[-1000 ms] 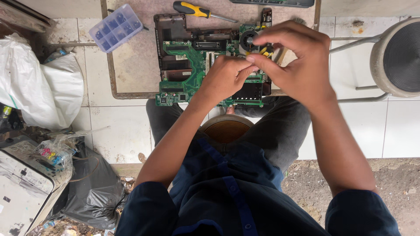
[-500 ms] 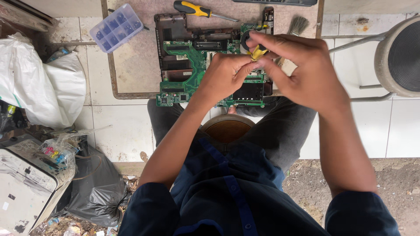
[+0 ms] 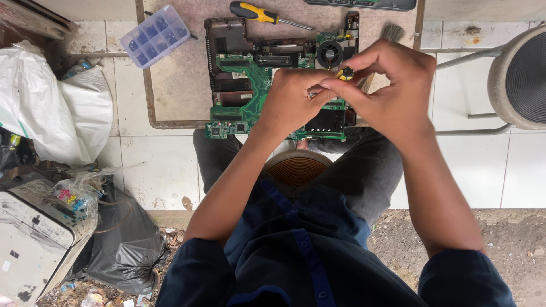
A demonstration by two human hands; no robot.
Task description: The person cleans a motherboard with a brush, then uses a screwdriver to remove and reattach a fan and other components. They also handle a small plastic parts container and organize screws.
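Observation:
A green laptop motherboard with a round black fan lies on a low board in front of my knees. My left hand and my right hand meet above its right half. Between the fingertips of both hands is a small screwdriver with a yellow and black end, which my right hand pinches at the top. My left fingers close around its lower part, which is hidden.
A second yellow and black screwdriver lies at the top of the board. A clear plastic parts box sits at the upper left. A white bag and a printer are at the left, a stool at the right.
Both hands have drifted slightly toward me and to the right over the motherboard, uncovering the fan. The small screwdriver stays pinched between them.

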